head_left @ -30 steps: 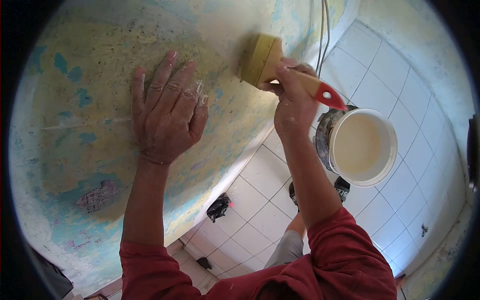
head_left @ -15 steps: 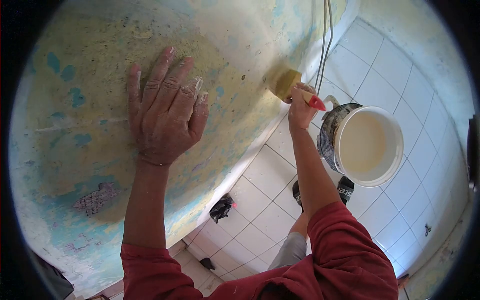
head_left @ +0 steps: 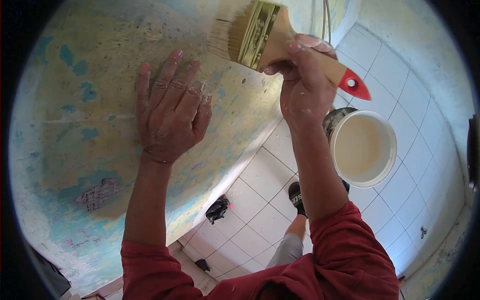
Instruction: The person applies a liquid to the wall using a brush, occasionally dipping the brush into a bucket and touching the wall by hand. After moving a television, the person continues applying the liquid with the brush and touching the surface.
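My left hand lies flat with spread fingers on the patchy yellow and blue wall. Higher up and to the right, my right hand grips the wooden handle of a wide paintbrush. The brush has a brass-coloured ferrule and a red handle tip that points to the right. Its bristles face left, over the upper wall; whether they touch it I cannot tell. Below my right hand, to the right of the forearm, a white bucket holds a cream-coloured liquid.
White floor tiles run below the wall. A black crumpled bag lies near the wall's foot. Cables hang at the top. A sandalled foot stands on the tiles left of the bucket.
My right hand has lifted the brush up from low on the wall near the bucket, and it now appears larger and nearer the camera. My left hand remains on the wall.
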`<action>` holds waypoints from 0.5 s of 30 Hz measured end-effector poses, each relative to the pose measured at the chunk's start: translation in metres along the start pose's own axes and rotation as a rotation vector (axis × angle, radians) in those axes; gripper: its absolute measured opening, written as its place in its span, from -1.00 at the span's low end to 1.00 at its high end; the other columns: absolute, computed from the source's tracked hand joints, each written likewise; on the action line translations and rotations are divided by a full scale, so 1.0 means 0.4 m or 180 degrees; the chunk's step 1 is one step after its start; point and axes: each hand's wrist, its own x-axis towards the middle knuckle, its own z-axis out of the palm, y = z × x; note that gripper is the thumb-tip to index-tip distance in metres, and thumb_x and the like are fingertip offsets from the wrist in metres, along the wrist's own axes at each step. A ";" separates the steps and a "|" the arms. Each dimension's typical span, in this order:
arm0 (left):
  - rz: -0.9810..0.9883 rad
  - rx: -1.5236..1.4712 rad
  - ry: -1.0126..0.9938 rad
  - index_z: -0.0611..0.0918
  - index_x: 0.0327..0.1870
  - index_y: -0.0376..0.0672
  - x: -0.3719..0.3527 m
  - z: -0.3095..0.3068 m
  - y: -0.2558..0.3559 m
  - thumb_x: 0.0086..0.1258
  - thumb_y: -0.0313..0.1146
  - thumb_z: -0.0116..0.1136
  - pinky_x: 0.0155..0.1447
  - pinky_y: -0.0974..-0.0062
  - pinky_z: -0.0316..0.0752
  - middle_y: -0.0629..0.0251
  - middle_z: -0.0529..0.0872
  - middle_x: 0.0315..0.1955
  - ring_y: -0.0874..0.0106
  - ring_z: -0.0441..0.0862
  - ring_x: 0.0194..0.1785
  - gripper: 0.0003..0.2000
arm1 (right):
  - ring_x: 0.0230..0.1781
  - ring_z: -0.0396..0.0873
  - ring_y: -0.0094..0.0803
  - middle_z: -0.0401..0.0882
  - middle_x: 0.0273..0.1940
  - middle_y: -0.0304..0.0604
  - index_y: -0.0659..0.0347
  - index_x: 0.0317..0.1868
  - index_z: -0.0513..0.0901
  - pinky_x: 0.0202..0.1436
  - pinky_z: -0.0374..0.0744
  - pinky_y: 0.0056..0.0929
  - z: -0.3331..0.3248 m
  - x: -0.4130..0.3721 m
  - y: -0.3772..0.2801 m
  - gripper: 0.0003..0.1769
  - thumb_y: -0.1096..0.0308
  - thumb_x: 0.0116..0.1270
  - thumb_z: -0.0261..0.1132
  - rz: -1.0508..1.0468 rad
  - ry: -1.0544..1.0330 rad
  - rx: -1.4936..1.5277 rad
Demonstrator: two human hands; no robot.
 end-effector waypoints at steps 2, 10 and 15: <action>-0.0061 0.0036 0.0183 0.72 -0.33 -0.04 0.003 0.003 0.005 0.35 -0.27 0.18 0.60 -0.11 -0.01 0.38 0.75 0.07 0.29 0.51 0.40 -0.88 | -0.33 0.70 -0.15 0.57 -0.09 0.01 0.37 -0.08 0.52 -0.39 0.76 -0.27 -0.064 -0.011 0.067 -0.79 0.51 0.32 0.31 0.0044 0.0251 -0.0037; -0.0003 0.0222 0.0129 0.74 -0.27 -0.03 0.006 0.003 0.008 0.35 -0.26 0.20 0.60 -0.10 0.00 0.40 0.77 0.06 0.26 0.55 0.37 -0.87 | -0.29 0.69 -0.23 0.57 -0.08 -0.01 0.34 -0.07 0.52 -0.41 0.77 -0.37 -0.342 -0.071 0.248 -0.72 0.51 0.26 0.39 0.0213 0.1019 -0.0695; 0.0078 0.0427 -0.0096 0.71 -0.06 -0.01 -0.009 0.008 -0.004 0.44 -0.25 0.13 0.60 -0.11 -0.04 0.39 0.69 0.21 0.20 0.46 0.45 -0.81 | -0.28 0.68 -0.29 0.60 -0.06 0.00 0.34 -0.11 0.52 -0.41 0.75 -0.37 -0.447 -0.088 0.323 -0.74 0.53 0.23 0.38 0.0295 0.1427 -0.0866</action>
